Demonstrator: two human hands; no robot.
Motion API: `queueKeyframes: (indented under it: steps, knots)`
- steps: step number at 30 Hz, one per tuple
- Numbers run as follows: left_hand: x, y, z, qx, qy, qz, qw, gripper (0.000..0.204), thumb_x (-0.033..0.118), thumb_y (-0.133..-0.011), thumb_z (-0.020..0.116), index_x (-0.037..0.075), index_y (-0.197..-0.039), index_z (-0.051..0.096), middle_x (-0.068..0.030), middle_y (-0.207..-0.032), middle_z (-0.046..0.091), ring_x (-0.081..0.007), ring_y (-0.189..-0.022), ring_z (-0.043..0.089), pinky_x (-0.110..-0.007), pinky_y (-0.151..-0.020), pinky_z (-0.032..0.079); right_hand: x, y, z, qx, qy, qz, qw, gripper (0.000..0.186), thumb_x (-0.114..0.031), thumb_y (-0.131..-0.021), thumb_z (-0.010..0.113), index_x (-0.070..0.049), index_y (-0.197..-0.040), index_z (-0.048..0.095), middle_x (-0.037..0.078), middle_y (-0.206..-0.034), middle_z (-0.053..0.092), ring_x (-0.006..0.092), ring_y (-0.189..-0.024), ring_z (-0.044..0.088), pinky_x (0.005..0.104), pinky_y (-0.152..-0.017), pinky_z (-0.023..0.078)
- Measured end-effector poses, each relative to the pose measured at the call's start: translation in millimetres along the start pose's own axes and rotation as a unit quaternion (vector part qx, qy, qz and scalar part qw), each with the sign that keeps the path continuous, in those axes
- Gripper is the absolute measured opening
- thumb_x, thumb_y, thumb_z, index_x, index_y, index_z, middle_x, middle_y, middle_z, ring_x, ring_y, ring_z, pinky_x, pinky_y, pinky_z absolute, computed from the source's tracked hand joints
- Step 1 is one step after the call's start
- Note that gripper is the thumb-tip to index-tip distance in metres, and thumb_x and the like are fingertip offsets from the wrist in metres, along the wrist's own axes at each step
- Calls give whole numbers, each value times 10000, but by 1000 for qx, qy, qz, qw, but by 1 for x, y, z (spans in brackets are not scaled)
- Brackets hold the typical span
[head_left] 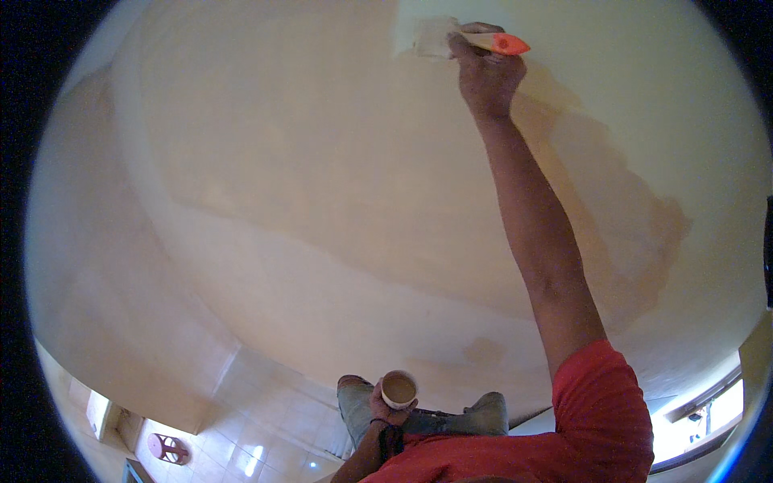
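High on the wall, my right hand (493, 79) is closed round the handle of a flat paintbrush (506, 43). Its handle is pale wood with an orange end pointing right, and its wide head lies against the wall (338, 145) to the left of my fingers. Tan paint covers much of the wall; a paler patch lies around and right of the brush. Low down, close to my body, my left hand (386, 409) grips a white cup (398, 390) with brown liquid in it. The cup is seen from above, roughly upright.
Far below is a shiny tiled floor (241, 435), with a small maroon stool (167, 449) at the lower left. A bright window (708, 423) opens at the lower right. Another wall (105, 266) meets the painted one on the left.
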State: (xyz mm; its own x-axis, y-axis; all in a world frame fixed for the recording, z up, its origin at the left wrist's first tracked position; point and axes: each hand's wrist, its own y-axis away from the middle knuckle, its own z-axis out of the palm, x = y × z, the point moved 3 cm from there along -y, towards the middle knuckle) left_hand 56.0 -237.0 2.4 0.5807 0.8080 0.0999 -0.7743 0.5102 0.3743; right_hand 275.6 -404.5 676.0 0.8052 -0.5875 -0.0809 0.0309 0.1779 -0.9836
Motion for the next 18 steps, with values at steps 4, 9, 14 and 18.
queueKeyframes:
  steps: [4,9,14,18]
  knots:
    - [7,0,-2,40,33,12,999,473,579,-873,547,225,-1176,624,-44,-1207,639,-297,-1075,602,-540,-781,498,-2,-8,-34,56,62,-28,996,227,-239,-784,761,-85,-937,696,56,-824,726,182,-735,702,319,-755,545]
    - [26,50,32,-11,-290,180,940,507,575,-875,545,211,-1221,610,-60,-1235,631,-316,-1103,595,-561,-847,478,-34,-3,-57,64,171,-62,981,221,-115,-791,791,-6,-937,666,85,-830,719,157,-708,690,284,-688,556]
    - [65,29,-5,21,-45,13,999,540,572,-890,526,182,-1257,595,-84,-1251,624,-331,-1139,588,-580,-879,478,-70,32,51,-35,-33,-18,999,215,-110,-796,784,2,-935,664,71,-811,714,117,-722,673,274,-701,551]
    - [5,8,6,-1,-22,16,1000,543,573,-899,512,174,-1259,592,-93,-1246,623,-337,-1135,590,-576,-866,495,-25,23,41,-64,-92,4,994,206,-112,-801,773,-11,-951,673,59,-807,716,110,-740,671,276,-710,546]
